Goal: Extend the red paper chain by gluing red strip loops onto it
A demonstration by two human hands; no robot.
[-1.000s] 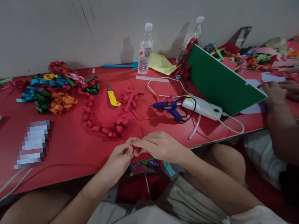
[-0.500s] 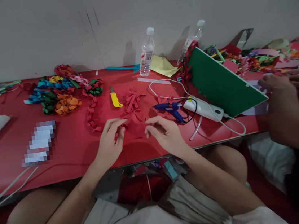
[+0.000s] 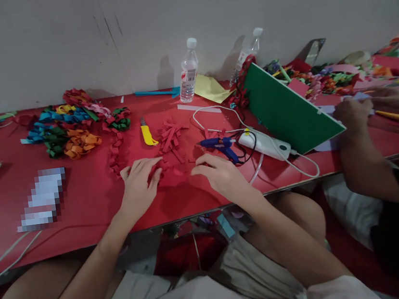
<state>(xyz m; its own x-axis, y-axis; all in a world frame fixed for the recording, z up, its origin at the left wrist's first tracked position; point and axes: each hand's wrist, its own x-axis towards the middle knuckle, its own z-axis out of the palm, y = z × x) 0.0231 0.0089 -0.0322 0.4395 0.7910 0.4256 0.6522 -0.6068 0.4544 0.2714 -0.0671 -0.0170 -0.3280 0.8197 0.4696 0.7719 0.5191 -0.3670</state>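
My left hand (image 3: 138, 182) is curled over the near end of a red paper chain (image 3: 115, 157), with red paper showing between thumb and fingers. Across a small gap, my right hand (image 3: 219, 172) has thumb and forefinger pinched on what looks like a thin red paper strip (image 3: 191, 162); red on red makes its outline hard to see. Just beyond the hands lies a heap of loose red paper strips (image 3: 171, 134). A yellow utility knife (image 3: 147, 134) rests left of the heap. Right of it, a blue glue gun (image 3: 223, 145) lies on its side near my right hand.
A white power strip (image 3: 264, 144) with cables lies before a leaning green board (image 3: 289, 109). Two water bottles (image 3: 188, 75) stand behind. Colourful paper chains (image 3: 69, 129) and a phone (image 3: 43, 197) are at left. A co-worker's hands (image 3: 353, 111) handle paper at right.
The view has shifted slightly, so most table items sit further left. My right fingers have closed nearer together and turned downward. The co-worker's hands have moved, and an orange-yellow tool now shows beside them.
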